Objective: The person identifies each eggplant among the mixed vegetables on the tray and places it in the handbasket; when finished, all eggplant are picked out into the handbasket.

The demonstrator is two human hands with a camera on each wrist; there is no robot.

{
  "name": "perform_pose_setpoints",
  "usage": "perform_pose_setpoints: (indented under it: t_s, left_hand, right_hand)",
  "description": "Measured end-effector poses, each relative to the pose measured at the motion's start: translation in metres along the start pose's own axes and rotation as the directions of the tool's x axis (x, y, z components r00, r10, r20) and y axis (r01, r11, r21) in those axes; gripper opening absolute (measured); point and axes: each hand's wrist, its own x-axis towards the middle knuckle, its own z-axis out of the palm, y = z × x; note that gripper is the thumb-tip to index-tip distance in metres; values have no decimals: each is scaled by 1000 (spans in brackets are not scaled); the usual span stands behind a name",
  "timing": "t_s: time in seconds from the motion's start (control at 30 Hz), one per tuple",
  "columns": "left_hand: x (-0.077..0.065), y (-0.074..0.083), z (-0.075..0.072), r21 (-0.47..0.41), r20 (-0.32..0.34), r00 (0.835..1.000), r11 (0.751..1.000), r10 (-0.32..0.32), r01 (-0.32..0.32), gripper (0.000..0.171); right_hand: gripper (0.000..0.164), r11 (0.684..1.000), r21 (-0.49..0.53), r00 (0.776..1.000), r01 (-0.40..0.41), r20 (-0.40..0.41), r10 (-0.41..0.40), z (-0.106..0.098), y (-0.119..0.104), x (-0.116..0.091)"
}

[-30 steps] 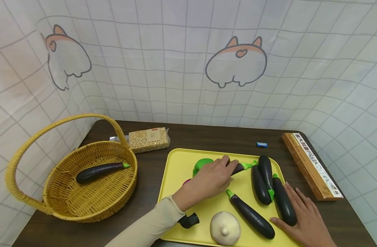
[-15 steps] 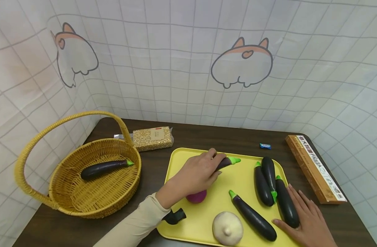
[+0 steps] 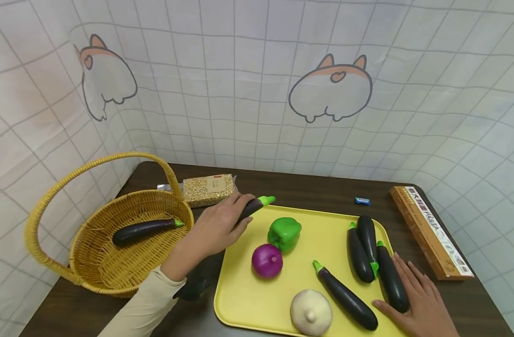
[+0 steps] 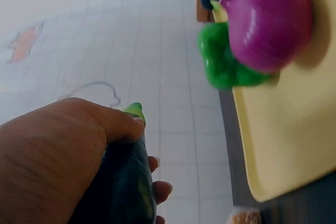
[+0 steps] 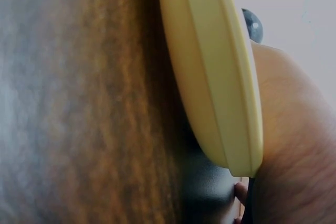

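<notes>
My left hand grips an eggplant above the tray's left edge, its green stem pointing right. In the left wrist view the thumb lies along the dark eggplant and fingertips show on its far side. My right hand rests at the right edge of the yellow tray, fingers extended beside an eggplant and thumb near its lower end. Two more eggplants lie close by, and another eggplant lies apart. A wicker basket at left holds one eggplant.
On the tray are a green bell pepper, a purple onion and a pale round vegetable. A bag of grain lies behind the basket. A small blue packet and a pasta box lie beyond the tray.
My left hand has carried the eggplant leftward from the tray's middle to its left edge, uncovering the pepper and onion. The right hand has stayed in place.
</notes>
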Motion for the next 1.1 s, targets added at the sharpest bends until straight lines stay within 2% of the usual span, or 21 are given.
perform_pose_setpoints:
  t_s: [0.33,0.5,0.8,0.93,1.1]
  left_hand:
    - [-25,-28,-9,1,21,993,994,-113,114,50]
    - [-40,-42,-19,-2,23,986,987,-163,163,52]
    - [-69,-75,-50,30,95,949,954,-300,298,51]
    - [-78,-88,-62,36,104,943,949,-315,313,51]
    - [-84,-99,-73,38,107,950,956,-293,290,51]
  right_hand:
    - [118,999,-17,998,-43,41,44,-3,0,1]
    - [118,998,-26,997,-54,55,55,-5,1,2]
    - [117,998,-13,995,-65,81,66,-5,-1,2]
    - [117,998,-10,994,-65,83,66,-5,-1,2]
    - [118,997,-22,993,-69,89,71,-5,-1,2]
